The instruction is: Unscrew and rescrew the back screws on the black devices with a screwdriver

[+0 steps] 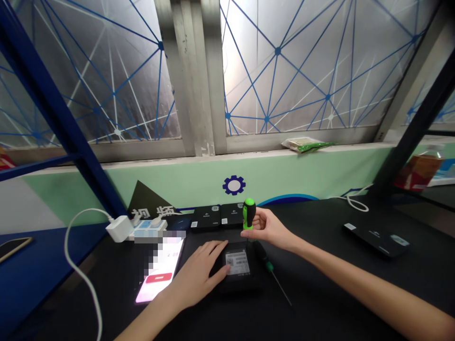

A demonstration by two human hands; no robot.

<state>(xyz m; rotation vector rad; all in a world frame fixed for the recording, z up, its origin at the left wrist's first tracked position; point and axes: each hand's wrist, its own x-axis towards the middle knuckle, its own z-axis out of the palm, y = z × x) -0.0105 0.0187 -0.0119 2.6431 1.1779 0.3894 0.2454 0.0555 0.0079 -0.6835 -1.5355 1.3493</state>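
Observation:
My right hand [262,224] grips a screwdriver [249,214] with a green and black handle, held upright with its tip down. Its shaft is mostly hidden, near the far right corner of a flat black box-shaped device [234,284] with a white label. My left hand [204,267] lies on the left side of this device, fingers stretched out flat. Just right of the device, a second screwdriver [270,267] with a dark green handle and a long thin shaft lies on the black table.
Behind the device sit two black boxes [206,218]; another black box [377,239] lies far right. A lit phone [161,272] is left of my left hand. A power strip [149,229] with a white charger [120,229] and cable stands at the back left. A packet [305,144] rests on the sill.

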